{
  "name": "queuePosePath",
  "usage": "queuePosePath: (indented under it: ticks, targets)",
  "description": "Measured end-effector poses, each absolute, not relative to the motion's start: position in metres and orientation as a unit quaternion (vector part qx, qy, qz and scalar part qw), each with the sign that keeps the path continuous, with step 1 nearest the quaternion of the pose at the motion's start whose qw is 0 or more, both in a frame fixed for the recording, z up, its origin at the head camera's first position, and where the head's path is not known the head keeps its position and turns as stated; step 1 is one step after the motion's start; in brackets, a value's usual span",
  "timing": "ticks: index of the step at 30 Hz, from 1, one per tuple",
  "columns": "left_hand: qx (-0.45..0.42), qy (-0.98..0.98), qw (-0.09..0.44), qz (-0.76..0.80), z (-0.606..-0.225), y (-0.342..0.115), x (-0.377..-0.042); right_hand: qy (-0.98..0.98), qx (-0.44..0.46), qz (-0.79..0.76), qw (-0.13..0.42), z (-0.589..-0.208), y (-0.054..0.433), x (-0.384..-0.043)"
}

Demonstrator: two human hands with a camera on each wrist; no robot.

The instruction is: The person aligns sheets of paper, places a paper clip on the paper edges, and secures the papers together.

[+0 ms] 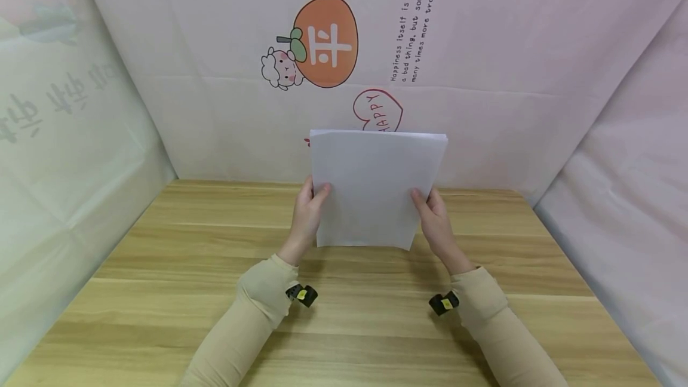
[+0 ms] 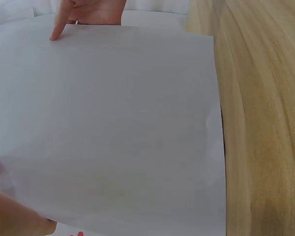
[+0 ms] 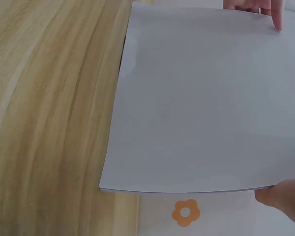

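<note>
A stack of white paper [image 1: 376,184] stands tilted upright over the wooden table, its lower edge close to the tabletop. My left hand [image 1: 307,214] grips its left edge, thumb on the front face and fingers behind. On the opposite edge my right hand [image 1: 436,220] holds it the same way. In the left wrist view the blank sheet [image 2: 118,113] fills most of the picture, with the right hand [image 2: 96,12] at its far edge. The right wrist view shows the paper's [image 3: 201,108] thin layered edge and the left hand [image 3: 255,6] across it.
A wood-grain table [image 1: 371,333] lies under both forearms. Behind it hangs a white printed cloth [image 1: 226,118] with an orange fruit drawing and lettering. Pale cloth walls [image 1: 70,196] stand on the left and right. Each sleeve cuff carries a small black wrist camera [image 1: 307,295].
</note>
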State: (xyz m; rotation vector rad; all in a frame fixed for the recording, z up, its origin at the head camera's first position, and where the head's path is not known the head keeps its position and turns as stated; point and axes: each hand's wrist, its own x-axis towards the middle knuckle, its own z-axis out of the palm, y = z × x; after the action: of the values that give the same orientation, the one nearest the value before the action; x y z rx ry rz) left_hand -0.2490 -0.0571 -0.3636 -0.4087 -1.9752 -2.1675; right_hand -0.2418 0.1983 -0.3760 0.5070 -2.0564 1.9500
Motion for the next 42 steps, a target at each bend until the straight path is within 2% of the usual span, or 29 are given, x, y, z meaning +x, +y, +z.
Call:
queuePosePath:
  ticks: [8,20,32,42]
  targets:
    - [-0.151,-0.664,0.089,-0.727,-0.340,-0.055,-0.230,-0.716,0.157,0.667,0.132,-0.373,0.199,-0.240]
    - [-0.157,-0.650,0.097,-0.737,-0.334,-0.053,-0.224,-0.715,0.158,0.668,0.131,-0.369,0.198,-0.239]
    - [-0.149,-0.642,0.101,-0.745,-0.348,-0.055,-0.239,-0.706,0.163,0.676,0.133,-0.366,0.197,-0.239]
    - [-0.152,-0.641,0.140,-0.740,-0.349,-0.054,-0.247,-0.711,0.165,0.667,0.152,-0.358,0.198,-0.241]
